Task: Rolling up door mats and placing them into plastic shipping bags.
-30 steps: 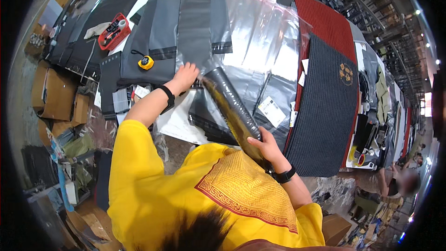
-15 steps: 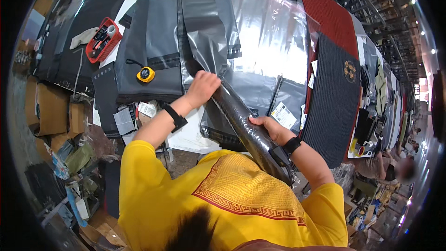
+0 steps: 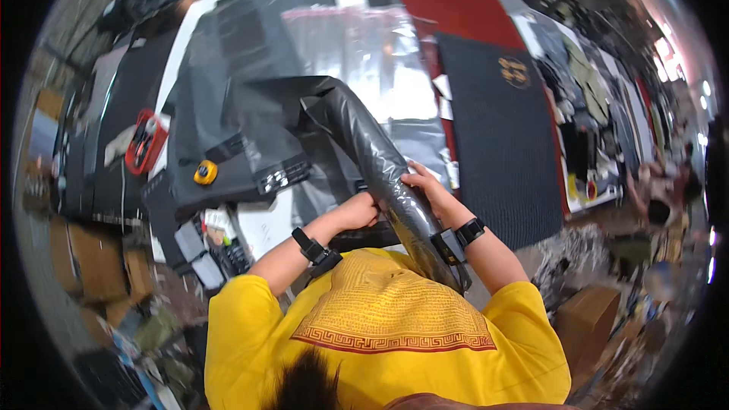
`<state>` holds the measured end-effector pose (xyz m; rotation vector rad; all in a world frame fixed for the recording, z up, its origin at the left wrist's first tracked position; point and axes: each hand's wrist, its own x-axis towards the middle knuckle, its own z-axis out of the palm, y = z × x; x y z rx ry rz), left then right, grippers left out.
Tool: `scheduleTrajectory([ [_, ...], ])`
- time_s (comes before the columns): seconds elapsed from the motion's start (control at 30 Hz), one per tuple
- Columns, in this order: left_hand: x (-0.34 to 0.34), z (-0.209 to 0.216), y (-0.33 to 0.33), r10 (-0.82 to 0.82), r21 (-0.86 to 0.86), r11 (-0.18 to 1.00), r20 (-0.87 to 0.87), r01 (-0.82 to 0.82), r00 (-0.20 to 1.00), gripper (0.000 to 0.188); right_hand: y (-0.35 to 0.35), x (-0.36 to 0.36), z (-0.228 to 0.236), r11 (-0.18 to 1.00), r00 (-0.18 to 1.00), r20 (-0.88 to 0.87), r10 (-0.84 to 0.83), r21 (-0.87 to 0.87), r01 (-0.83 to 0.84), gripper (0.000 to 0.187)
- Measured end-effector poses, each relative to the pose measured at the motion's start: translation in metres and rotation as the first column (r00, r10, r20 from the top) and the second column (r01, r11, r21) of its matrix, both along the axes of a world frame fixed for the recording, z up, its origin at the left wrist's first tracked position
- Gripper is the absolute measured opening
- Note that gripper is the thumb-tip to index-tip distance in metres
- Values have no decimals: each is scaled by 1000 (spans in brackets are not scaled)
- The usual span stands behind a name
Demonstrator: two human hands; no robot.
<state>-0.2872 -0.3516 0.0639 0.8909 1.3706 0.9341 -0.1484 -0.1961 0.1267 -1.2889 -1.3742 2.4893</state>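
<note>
A long dark roll in clear glossy film slants from my chest up over the table, its far part covered by a dark grey plastic bag. The bag's loose end folds over toward the left. My right hand grips the roll from its right side, thumb on top. Low on the other side, my left hand is closed against the roll's left edge; what its fingers hold, perhaps the bag's edge, is hidden. More flat dark bags and clear plastic bags lie beyond.
A yellow tape measure and a red basket with small items are at the left. Several labels and small packs lie near the front edge. A dark ribbed mat over a red mat covers the right side.
My left hand has come down from the roll's upper part to its lower left side. The bag's far end now folds leftward, and the view has shifted.
</note>
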Motion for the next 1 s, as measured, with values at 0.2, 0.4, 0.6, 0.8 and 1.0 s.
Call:
scheduleTrajectory([
  [0.2,93,25,151,-35,11,999,-25,36,999,29,77,123,-42,389,904,-233,-357,843,371,58],
  [0.4,188,-34,203,-349,-181,922,-6,342,937,23,79,228,-72,427,731,132,-669,874,232,49],
  [0.6,227,-44,161,-499,-142,866,-306,480,811,22,53,317,-116,325,840,233,-491,943,-71,28],
  [0.8,229,-17,36,-637,-14,174,-764,985,102,22,-61,388,-69,454,878,270,395,774,-442,21],
  [1.0,250,10,141,-575,-380,340,-808,860,-129,19,49,358,-42,-149,799,449,400,892,-427,16],
])
